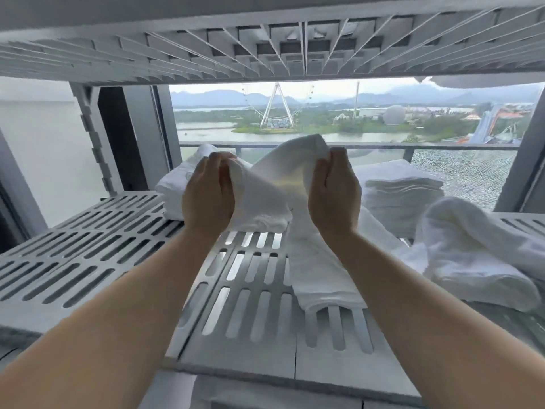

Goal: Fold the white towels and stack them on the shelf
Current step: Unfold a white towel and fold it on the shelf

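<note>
A white towel [283, 172] is lifted above the slotted grey shelf [88, 255], draped between both hands. My left hand [208, 196] pinches its left edge and my right hand [334, 196] grips its right edge; one end hangs down onto the shelf board near the front. Behind my left hand lies a folded white towel [171, 187]. A neat stack of folded towels [401, 196] stands at the back right.
A crumpled pile of loose white towels [472, 255] lies at the right of the shelf. The upper shelf's underside [265, 45] hangs close overhead. A notched shelf post [94, 137] stands at the back left, with a window beyond.
</note>
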`<state>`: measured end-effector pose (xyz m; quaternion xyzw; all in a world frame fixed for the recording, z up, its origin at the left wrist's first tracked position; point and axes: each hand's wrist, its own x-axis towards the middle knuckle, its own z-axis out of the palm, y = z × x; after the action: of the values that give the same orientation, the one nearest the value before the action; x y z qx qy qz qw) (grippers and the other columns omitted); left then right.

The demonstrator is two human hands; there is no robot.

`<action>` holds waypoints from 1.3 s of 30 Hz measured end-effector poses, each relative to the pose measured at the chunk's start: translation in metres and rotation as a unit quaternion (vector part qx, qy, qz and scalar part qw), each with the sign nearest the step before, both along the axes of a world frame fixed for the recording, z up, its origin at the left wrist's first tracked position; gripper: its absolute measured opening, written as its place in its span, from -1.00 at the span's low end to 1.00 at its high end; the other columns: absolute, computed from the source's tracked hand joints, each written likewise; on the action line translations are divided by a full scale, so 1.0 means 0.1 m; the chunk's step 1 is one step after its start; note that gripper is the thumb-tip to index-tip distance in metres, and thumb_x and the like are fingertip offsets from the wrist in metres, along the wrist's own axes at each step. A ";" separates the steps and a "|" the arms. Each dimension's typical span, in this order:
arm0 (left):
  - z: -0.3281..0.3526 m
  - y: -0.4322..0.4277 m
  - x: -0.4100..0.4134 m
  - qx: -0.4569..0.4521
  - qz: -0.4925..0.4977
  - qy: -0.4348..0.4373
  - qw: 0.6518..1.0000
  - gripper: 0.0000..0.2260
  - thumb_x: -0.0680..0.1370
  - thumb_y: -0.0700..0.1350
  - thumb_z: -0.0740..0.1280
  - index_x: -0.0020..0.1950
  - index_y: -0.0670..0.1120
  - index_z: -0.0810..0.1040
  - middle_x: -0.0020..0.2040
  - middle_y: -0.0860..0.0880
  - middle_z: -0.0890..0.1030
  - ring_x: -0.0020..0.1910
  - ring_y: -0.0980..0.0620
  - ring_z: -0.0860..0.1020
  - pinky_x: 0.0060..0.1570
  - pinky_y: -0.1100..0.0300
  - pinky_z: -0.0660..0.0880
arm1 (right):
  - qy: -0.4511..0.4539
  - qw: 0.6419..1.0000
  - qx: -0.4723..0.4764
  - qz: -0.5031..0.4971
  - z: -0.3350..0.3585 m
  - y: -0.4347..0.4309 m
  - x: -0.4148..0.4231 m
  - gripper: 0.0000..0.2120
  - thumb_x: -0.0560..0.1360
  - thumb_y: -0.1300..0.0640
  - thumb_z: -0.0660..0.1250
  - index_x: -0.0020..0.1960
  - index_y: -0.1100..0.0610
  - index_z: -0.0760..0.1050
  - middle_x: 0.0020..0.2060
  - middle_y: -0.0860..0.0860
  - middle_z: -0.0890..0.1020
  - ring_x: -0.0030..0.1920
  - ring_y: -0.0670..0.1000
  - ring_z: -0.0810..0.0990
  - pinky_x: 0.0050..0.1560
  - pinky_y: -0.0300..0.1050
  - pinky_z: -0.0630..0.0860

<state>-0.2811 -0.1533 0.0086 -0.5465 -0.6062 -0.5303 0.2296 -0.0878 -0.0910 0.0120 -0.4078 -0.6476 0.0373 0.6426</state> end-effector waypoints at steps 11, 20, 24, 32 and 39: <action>-0.69 -0.73 -0.12 -0.117 0.044 -0.118 0.985 -0.75 0.60 0.01 0.05 0.04 0.12 0.53 -0.34 0.12 0.59 -0.32 0.01 0.61 -0.22 -0.02 0.58 | -0.214 0.973 -0.072 0.034 -0.42 -0.52 -0.02 -0.40 0.55 -0.18 -0.20 -0.16 0.04 0.57 -0.28 -0.03 0.63 -0.25 0.07 0.60 -0.18 -0.06 0.53; -0.69 -0.55 -0.37 -0.170 0.072 -0.032 0.982 -0.84 0.63 -0.04 0.17 0.11 0.03 0.53 -0.09 0.05 0.64 -0.12 -0.03 0.58 -0.22 0.12 0.41 | -0.268 0.963 0.003 0.001 -0.23 -0.38 -0.55 -0.79 0.53 0.03 0.21 -0.09 0.07 0.59 -0.16 0.03 0.64 -0.04 0.12 0.56 0.07 0.01 0.40; -0.66 -0.28 -0.64 -0.189 0.071 -0.018 0.979 -0.84 0.59 -0.05 0.26 0.15 0.00 0.51 -0.09 0.09 0.55 -0.10 0.00 0.56 -0.18 0.11 0.46 | -0.295 0.955 -0.035 -0.014 -0.25 -0.13 -0.81 -0.85 0.51 0.02 0.29 -0.04 0.03 0.60 -0.12 0.05 0.62 -0.04 0.12 0.58 0.06 0.02 0.45; -0.52 0.33 -1.46 -0.202 0.102 0.012 0.974 -0.69 0.53 -0.04 0.38 0.25 -0.04 0.48 0.15 -0.07 0.56 0.15 -0.11 0.52 0.00 -0.04 0.54 | -0.347 0.932 -0.103 -0.023 -0.17 0.47 -1.52 -0.70 0.49 -0.01 0.36 0.20 0.02 0.54 0.02 0.09 0.60 0.08 0.16 0.58 0.12 0.04 0.46; -0.47 0.66 -2.07 -0.222 0.150 0.179 0.947 -0.65 0.49 -0.19 0.38 0.28 -0.07 0.51 0.19 -0.09 0.58 0.19 -0.14 0.47 0.17 -0.04 0.42 | -0.428 0.887 -0.174 -0.013 -0.11 0.84 -2.15 -0.45 0.57 0.02 0.26 0.52 -0.17 0.22 0.33 0.13 0.41 0.35 0.19 0.40 0.30 0.15 0.37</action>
<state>-0.4882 -0.0876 -0.0382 -0.5725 -0.7325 -0.2353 0.2835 -0.3031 -0.0073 0.0008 -0.4976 -0.8377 -0.0372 0.2220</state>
